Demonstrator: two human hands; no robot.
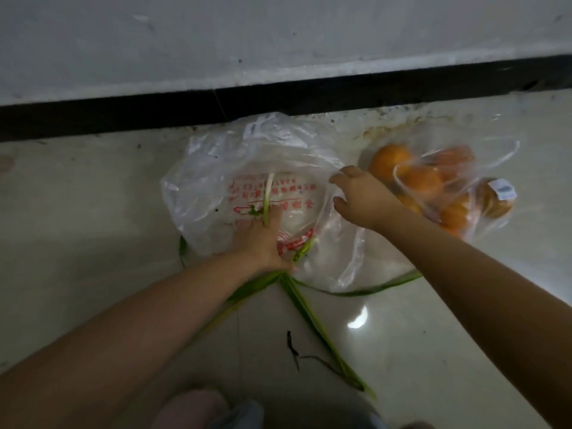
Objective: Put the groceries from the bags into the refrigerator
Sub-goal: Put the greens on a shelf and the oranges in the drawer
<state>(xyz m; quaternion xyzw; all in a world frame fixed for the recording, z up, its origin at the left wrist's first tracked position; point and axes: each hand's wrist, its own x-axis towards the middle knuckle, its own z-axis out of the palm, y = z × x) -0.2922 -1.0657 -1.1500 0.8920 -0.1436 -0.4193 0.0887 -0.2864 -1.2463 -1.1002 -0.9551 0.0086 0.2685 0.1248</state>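
Green leek leaves [297,301] trail nearest across the floor [93,227] as the left hand [263,246] grips the stalks inside a clear printed bag [216,168]; the right hand [356,196] pinches its rim open. Bagged oranges [424,181] wait far right; no refrigerator shows.

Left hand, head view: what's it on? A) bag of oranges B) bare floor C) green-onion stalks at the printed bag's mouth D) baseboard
C: the left hand grips the green-onion stalks at the mouth of the printed bag, while the bag of oranges lies apart, beyond the right hand.
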